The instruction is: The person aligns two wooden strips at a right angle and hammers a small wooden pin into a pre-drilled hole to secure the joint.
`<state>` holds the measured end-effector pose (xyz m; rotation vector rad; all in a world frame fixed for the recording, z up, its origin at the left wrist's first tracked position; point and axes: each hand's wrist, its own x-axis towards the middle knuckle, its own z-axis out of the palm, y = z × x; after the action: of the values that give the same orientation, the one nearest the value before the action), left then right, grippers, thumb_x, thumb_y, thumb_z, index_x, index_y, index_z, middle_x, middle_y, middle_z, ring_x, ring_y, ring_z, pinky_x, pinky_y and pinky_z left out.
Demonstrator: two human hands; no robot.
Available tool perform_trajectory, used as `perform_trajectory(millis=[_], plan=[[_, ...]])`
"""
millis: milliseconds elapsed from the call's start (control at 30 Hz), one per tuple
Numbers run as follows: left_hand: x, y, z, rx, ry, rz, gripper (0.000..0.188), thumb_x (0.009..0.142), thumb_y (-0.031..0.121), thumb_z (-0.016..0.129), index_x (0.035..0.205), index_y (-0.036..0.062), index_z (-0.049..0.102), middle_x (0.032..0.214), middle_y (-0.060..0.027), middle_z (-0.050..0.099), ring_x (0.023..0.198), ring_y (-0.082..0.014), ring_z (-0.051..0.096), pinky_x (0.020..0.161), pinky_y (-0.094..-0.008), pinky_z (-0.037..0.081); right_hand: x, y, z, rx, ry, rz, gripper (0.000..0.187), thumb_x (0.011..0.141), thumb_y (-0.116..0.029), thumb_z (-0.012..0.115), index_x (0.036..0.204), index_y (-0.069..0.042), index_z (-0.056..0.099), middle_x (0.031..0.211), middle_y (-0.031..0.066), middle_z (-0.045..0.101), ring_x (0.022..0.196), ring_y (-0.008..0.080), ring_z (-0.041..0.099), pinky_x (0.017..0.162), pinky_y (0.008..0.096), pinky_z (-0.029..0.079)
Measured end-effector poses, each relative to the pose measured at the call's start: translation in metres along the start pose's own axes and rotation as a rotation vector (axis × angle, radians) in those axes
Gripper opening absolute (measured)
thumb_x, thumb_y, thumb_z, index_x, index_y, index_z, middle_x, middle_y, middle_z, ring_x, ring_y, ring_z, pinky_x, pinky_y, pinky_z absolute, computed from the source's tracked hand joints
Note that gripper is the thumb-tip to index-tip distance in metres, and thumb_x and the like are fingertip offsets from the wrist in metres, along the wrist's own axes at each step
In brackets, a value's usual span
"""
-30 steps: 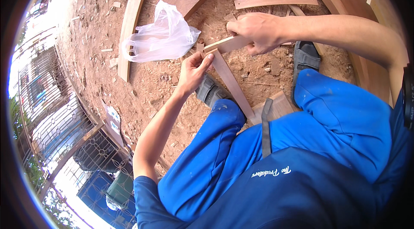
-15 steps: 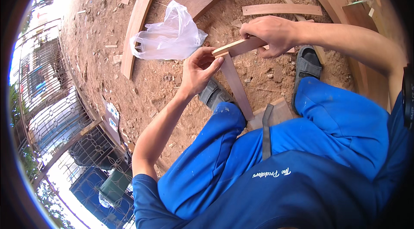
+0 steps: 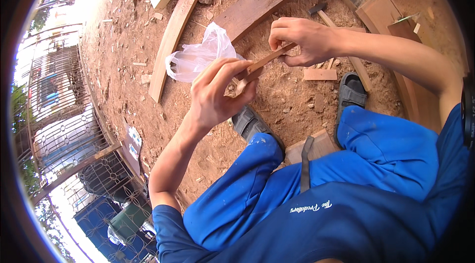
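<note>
My left hand point(image 3: 213, 92) is closed around one end of a narrow wooden strip point(image 3: 271, 58), in front of my knees. The fingers of my right hand point(image 3: 306, 40) pinch the other end. A second wooden strip point(image 3: 242, 85) meets the first at the left hand, seen nearly end-on and partly covered by the fingers. Whether the two strips are fastened together cannot be seen. Just beyond my left hand, a crumpled translucent plastic bag point(image 3: 195, 59) lies on the dirt.
A hammer point(image 3: 315, 9) rests on the ground beyond my right hand. Long planks point(image 3: 184, 23) and a wide board point(image 3: 262, 0) lie ahead. Wood pieces point(image 3: 380, 11) are stacked at the right. A metal grille point(image 3: 64, 139) stands at the left. Below my hands are my sandals point(image 3: 352, 90).
Both hands have raised and turned the strips. The second strip, which hung toward my lap, now points nearly at the view. The small plank beyond my right hand is now mostly covered.
</note>
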<state>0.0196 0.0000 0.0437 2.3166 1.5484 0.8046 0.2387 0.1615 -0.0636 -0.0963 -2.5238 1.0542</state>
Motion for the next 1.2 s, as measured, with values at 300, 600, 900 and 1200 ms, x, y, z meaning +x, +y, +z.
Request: perform_trajectory(millis=[300,600,900,1200], plan=[[-0.013,0.008,-0.015,0.127,0.052,0.268,0.037,0.079,0.003,0.086,0.114,0.0014,0.075,0.105,-0.0133,0.075,0.088,-0.0234,0.077,0.072,-0.0336,0.065,-0.009,-0.020,-0.021,0.015,0.111,-0.122,0.029,0.080,-0.006,0.080,0.102,-0.003,0.061,0.097,0.0145,0.069,0.092,0.0352,0.070,0.077,0.0442,0.055],[-0.040,-0.007,0.011,0.106,0.044,0.279,0.038,0.079,0.002,0.085,0.115,0.0000,0.072,0.108,-0.0149,0.075,0.090,-0.0233,0.078,0.072,-0.0328,0.066,-0.011,-0.075,-0.047,-0.158,-0.330,0.145,0.030,0.088,-0.022,0.074,0.105,-0.002,0.060,0.087,0.0165,0.070,0.082,0.0380,0.070,0.076,0.0474,0.056],[-0.029,-0.019,0.013,0.033,0.079,0.150,0.040,0.079,0.001,0.084,0.116,0.0013,0.070,0.110,-0.0130,0.075,0.093,-0.0229,0.077,0.079,-0.0315,0.065,-0.010,-0.090,-0.052,-0.182,-0.582,0.324,0.044,0.089,-0.027,0.075,0.117,0.001,0.056,0.105,0.0211,0.068,0.099,0.0403,0.068,0.085,0.0494,0.055],[-0.015,-0.037,0.000,-0.148,0.163,-0.150,0.036,0.083,0.006,0.085,0.117,0.0029,0.072,0.101,-0.0093,0.078,0.088,-0.0166,0.078,0.078,-0.0302,0.063,0.009,-0.097,-0.077,-0.194,-0.148,0.290,0.026,0.098,-0.019,0.065,0.115,0.000,0.063,0.100,0.0211,0.071,0.098,0.0391,0.069,0.085,0.0510,0.054]])
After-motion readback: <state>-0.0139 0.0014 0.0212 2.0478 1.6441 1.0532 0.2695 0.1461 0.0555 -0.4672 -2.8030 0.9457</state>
